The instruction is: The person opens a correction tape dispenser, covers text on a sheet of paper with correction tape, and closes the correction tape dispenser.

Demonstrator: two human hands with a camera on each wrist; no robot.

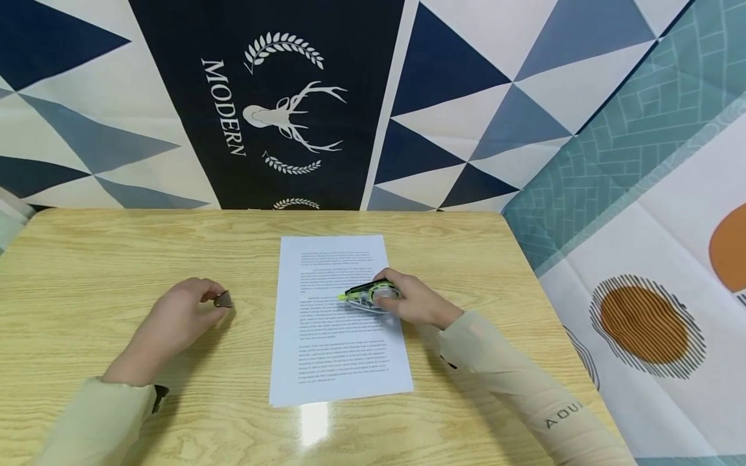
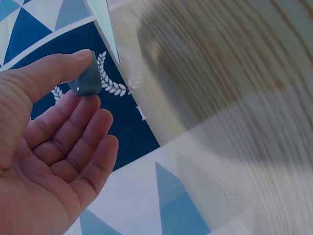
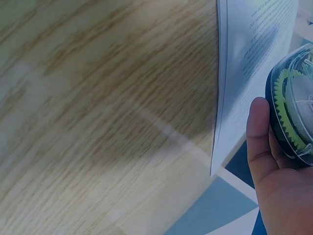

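My right hand (image 1: 416, 301) grips a clear, black and lime-green correction tape (image 1: 381, 294) over the middle of a printed sheet of paper (image 1: 285, 323). Its lime tip points left across the lines of text. The right wrist view shows the toothed green wheel inside the correction tape (image 3: 286, 110), with fingers behind the case. Left of the paper, above the table, my left hand (image 1: 171, 320) pinches a small dark grey cap (image 1: 223, 299) between thumb and index finger. In the left wrist view the cap (image 2: 89, 77) has a tapered shape, and the other fingers curl loosely below it.
The sheets lie on a light wood-grain table (image 1: 245, 414), with more than one edge showing in the right wrist view. Behind stands a patterned cloth backdrop (image 1: 454, 84) with triangles and a deer head. Another patterned cloth (image 1: 635, 259) hangs along the right side.
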